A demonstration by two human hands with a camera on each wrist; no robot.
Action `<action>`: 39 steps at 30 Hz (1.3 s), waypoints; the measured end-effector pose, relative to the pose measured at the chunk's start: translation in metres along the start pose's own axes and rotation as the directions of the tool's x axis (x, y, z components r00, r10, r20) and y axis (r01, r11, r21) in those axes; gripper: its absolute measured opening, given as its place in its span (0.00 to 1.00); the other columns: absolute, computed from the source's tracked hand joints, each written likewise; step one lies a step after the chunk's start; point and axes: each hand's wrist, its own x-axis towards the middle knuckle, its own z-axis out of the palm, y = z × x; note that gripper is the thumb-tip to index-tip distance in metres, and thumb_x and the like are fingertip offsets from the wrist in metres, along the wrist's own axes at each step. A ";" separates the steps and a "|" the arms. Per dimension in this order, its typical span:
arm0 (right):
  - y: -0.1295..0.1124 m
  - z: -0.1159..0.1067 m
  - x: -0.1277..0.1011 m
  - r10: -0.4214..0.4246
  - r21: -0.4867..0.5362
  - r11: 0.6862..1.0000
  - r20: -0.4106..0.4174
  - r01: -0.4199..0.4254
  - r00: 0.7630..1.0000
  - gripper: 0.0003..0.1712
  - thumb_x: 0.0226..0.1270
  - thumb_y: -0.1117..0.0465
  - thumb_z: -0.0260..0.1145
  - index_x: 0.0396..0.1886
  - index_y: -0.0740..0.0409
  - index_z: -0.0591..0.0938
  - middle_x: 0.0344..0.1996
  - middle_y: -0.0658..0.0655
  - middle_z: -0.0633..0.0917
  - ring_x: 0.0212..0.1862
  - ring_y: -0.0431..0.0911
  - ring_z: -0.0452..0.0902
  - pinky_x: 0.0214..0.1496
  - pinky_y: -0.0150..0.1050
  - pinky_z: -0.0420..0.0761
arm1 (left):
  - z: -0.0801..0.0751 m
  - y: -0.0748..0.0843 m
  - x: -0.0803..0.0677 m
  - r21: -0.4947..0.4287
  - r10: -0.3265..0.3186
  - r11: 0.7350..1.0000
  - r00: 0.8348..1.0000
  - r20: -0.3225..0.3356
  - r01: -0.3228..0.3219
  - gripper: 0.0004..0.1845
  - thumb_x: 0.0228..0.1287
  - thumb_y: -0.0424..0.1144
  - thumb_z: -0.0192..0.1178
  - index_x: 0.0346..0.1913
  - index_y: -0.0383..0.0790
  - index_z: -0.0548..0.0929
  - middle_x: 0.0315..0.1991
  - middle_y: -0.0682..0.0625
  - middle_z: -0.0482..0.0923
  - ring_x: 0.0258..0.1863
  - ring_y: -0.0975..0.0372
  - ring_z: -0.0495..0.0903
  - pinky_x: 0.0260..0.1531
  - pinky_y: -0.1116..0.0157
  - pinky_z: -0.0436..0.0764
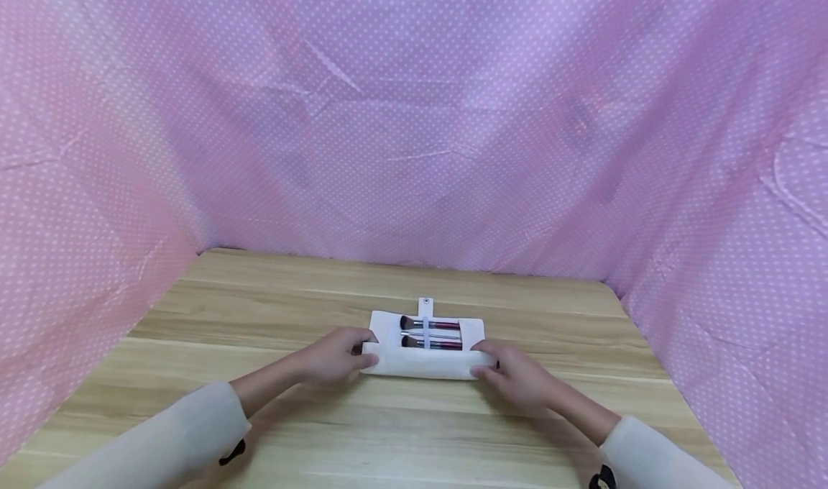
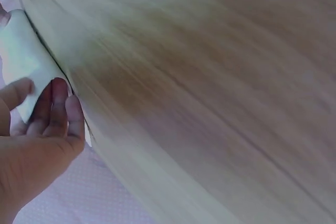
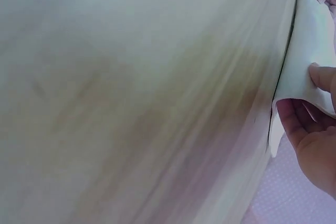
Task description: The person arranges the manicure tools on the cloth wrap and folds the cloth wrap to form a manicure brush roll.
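A white brush roll [image 1: 423, 364] lies partly rolled on the table, its near part folded over toward the far side. In the open part, two makeup brushes with dark bristles and red handles show, an upper brush [image 1: 446, 325] and a lower brush [image 1: 446, 345], with a thin silvery tool between them under a band. My left hand [image 1: 333, 356] grips the left end of the fold, thumb on top and fingers curled inside the end. At the right end, my right hand [image 1: 520, 376] holds the fold likewise. The wrist views show the fold's open ends.
A short strap [image 1: 425, 306] with a metal snap sticks out from the roll's far edge. The wooden table [image 1: 414, 431] extends around it. Pink dotted cloth [image 1: 414, 151] hangs behind and on both sides of the table.
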 end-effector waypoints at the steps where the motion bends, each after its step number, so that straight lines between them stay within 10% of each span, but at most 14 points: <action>1: 0.002 0.000 0.002 0.021 0.035 0.999 -0.013 -0.021 1.000 0.09 0.67 0.54 0.63 0.46 0.46 0.79 0.34 0.41 0.80 0.33 0.37 0.74 0.34 0.33 0.76 | 0.000 0.000 0.001 -0.015 -0.020 1.000 1.000 -0.016 0.019 0.03 0.67 0.42 0.59 0.36 0.49 0.79 0.28 0.57 0.76 0.29 0.65 0.73 0.30 0.66 0.73; 17: 0.005 -0.004 0.025 0.253 0.178 0.955 -0.079 -0.237 0.964 0.09 0.58 0.62 0.71 0.35 0.61 0.81 0.23 0.50 0.80 0.26 0.40 0.73 0.23 0.33 0.75 | 0.004 -0.005 0.027 -0.140 -0.253 0.963 0.954 -0.164 0.231 0.06 0.63 0.35 0.62 0.40 0.36 0.80 0.26 0.49 0.74 0.24 0.61 0.71 0.21 0.67 0.71; 33: 0.008 -0.007 0.034 0.553 0.326 0.792 -0.023 -0.517 0.833 0.24 0.45 0.60 0.79 0.34 0.65 0.75 0.22 0.55 0.77 0.22 0.44 0.77 0.23 0.39 0.81 | 0.005 -0.001 0.034 -0.083 -0.330 0.944 0.921 -0.206 0.320 0.12 0.56 0.36 0.67 0.23 0.38 0.75 0.15 0.53 0.69 0.16 0.64 0.68 0.18 0.68 0.67; 39: 0.012 -0.009 0.036 0.562 0.215 0.816 -0.072 -0.537 0.824 0.29 0.38 0.54 0.82 0.32 0.62 0.73 0.24 0.54 0.76 0.24 0.44 0.72 0.24 0.35 0.73 | 0.005 0.006 0.035 0.072 -0.273 0.951 0.927 -0.255 0.300 0.12 0.49 0.37 0.71 0.31 0.36 0.78 0.19 0.52 0.75 0.20 0.62 0.74 0.25 0.66 0.73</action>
